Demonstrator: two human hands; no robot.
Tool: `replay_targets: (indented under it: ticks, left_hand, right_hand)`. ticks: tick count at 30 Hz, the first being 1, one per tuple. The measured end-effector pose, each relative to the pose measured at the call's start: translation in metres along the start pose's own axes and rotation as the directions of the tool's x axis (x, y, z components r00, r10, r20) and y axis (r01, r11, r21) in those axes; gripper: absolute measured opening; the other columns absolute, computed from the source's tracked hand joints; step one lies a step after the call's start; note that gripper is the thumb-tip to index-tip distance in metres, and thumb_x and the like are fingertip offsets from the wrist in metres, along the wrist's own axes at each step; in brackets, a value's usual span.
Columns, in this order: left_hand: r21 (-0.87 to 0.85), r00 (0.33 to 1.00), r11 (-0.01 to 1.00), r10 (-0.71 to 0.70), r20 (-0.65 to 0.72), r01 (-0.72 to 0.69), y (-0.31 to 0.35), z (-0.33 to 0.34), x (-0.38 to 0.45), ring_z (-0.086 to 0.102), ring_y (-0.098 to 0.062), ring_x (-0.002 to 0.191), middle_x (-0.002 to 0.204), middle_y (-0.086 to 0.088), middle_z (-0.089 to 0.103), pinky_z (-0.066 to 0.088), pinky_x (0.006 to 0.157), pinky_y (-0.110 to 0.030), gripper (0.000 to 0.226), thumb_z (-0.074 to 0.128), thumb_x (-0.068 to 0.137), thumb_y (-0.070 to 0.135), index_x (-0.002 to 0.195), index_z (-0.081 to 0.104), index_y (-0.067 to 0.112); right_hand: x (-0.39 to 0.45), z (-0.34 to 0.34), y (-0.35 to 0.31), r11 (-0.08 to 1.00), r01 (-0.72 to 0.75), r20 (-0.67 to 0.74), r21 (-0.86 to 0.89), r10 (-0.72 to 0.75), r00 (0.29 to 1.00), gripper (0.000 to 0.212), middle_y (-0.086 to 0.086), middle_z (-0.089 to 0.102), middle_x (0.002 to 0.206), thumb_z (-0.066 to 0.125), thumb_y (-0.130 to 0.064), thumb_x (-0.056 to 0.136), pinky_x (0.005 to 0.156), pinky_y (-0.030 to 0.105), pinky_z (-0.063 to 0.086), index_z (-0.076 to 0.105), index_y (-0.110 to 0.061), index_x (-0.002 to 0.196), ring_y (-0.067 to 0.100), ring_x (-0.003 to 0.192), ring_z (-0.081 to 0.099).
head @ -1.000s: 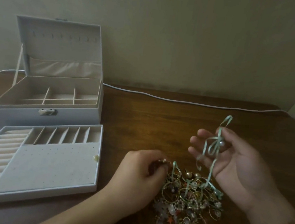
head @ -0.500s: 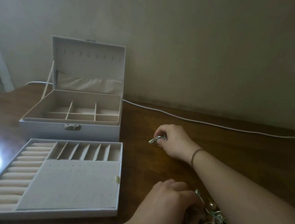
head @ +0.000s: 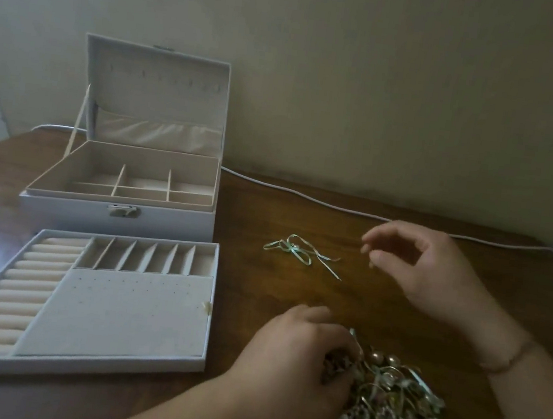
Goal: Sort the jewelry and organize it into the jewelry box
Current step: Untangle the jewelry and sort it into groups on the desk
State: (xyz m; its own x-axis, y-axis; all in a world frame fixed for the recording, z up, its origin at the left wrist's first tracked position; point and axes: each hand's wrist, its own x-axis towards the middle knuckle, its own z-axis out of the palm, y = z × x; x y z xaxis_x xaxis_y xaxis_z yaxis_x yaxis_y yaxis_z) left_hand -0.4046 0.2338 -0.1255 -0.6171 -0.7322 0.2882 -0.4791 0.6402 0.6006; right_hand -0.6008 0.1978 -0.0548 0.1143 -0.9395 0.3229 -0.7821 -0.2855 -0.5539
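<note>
Right hand [head: 433, 272] hovers empty over the table [head: 343, 306]; left hand [head: 299, 360] digs into the jewelry pile [head: 390, 408].
The right hand's fingers are loosely curled, holding nothing, just right of the ribbon [head: 298, 249] lying mid-table. The left hand's fingers curl into the pile's left side at the front edge (whether they grip a piece cannot be told). The tray [head: 107, 355] sits at the front left, the open box [head: 118, 222] behind it near the back edge.
</note>
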Motion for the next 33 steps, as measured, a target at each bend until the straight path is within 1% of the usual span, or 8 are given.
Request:
replay_targets:
  ticks: [3,7,13,19,22,26,29,33]
  left_hand:
    - [0.056,1.000,0.998,-0.001,0.000,0.001,0.001,0.001,0.000,0.043,0.001,0.098,0.100,0.023,0.053,0.046,0.084,-0.023,0.029,0.062,0.087,0.048,0.114,0.064,0.040]
    - [0.058,1.000,0.998,-0.006,0.000,0.006,0.009,0.006,0.005,0.039,0.004,0.109,0.109,0.027,0.051,0.044,0.091,-0.026,0.038,0.056,0.085,0.063,0.117,0.061,0.044]
    - [0.073,0.996,0.997,0.009,0.084,-0.015,0.013,0.011,0.006,0.025,0.010,0.133,0.133,0.036,0.042,0.027,0.113,-0.028,0.053,0.052,0.083,0.074,0.128,0.052,0.046]
    - [0.089,0.996,0.996,0.025,0.088,-0.033,0.011,0.014,0.006,0.030,0.010,0.129,0.127,0.035,0.046,0.027,0.111,-0.026,0.052,0.052,0.082,0.074,0.125,0.055,0.046]
    - [0.084,0.996,0.996,0.031,0.082,-0.038,0.009,0.014,0.006,0.031,0.009,0.128,0.125,0.035,0.046,0.029,0.110,-0.026,0.049,0.052,0.083,0.073,0.124,0.056,0.046]
    - [0.079,0.997,0.997,0.019,0.074,-0.025,0.009,0.016,0.006,0.036,0.006,0.126,0.124,0.033,0.049,0.031,0.110,-0.030,0.049,0.053,0.083,0.072,0.123,0.057,0.044]
    - [0.046,0.996,0.999,0.012,0.090,-0.016,0.010,0.013,0.006,0.036,0.007,0.126,0.124,0.033,0.050,0.029,0.112,-0.030,0.051,0.052,0.083,0.073,0.126,0.053,0.046]
    - [0.027,0.993,1.000,0.013,0.114,-0.017,0.012,0.010,0.007,0.034,0.009,0.126,0.125,0.033,0.049,0.026,0.113,-0.031,0.052,0.052,0.083,0.072,0.127,0.051,0.045]
  right_hand:
    - [-0.047,-0.038,0.017,0.972,-0.083,0.224,-0.220,0.133,0.965,0.008,-0.025,0.064,0.084,0.068,-0.040,0.082,0.063,0.017,0.046,0.065,-0.047,0.082,-0.011,0.084,0.057]
    - [-0.069,-0.053,0.023,0.947,-0.169,0.523,-0.274,0.294,0.800,0.021,-0.029,0.063,0.094,0.061,-0.065,0.073,0.071,0.027,0.053,0.063,-0.052,0.090,-0.004,0.089,0.060]
    - [-0.071,-0.037,0.023,0.910,-0.154,0.634,-0.384,0.382,0.672,0.010,-0.016,0.065,0.084,0.070,-0.049,0.080,0.071,0.025,0.051,0.066,-0.041,0.076,0.002,0.080,0.061]
    - [-0.073,-0.052,0.024,0.967,-0.173,0.632,-0.189,0.254,0.732,0.010,-0.020,0.070,0.075,0.070,-0.040,0.082,0.067,0.018,0.046,0.071,-0.043,0.074,-0.003,0.072,0.063]
    - [-0.072,-0.053,0.030,0.982,-0.144,0.616,-0.121,0.188,0.765,0.005,-0.020,0.071,0.088,0.069,-0.041,0.082,0.080,0.029,0.051,0.073,-0.042,0.079,0.000,0.085,0.064]
    - [-0.074,-0.058,0.032,0.962,-0.079,0.339,0.262,-0.015,0.941,0.016,-0.011,0.070,0.108,0.063,-0.035,0.085,0.083,0.031,0.055,0.072,-0.030,0.072,0.010,0.100,0.066]
    - [-0.070,-0.050,0.026,0.717,-0.009,0.120,0.697,-0.104,0.987,0.028,0.011,0.070,0.111,0.055,-0.028,0.093,0.080,0.038,0.057,0.065,-0.013,0.071,0.030,0.106,0.066]
    - [-0.035,-0.036,0.008,0.158,-0.114,0.073,0.981,0.241,0.968,0.030,0.003,0.064,0.072,0.044,-0.029,0.093,0.047,0.024,0.049,0.049,-0.019,0.065,0.018,0.059,0.064]
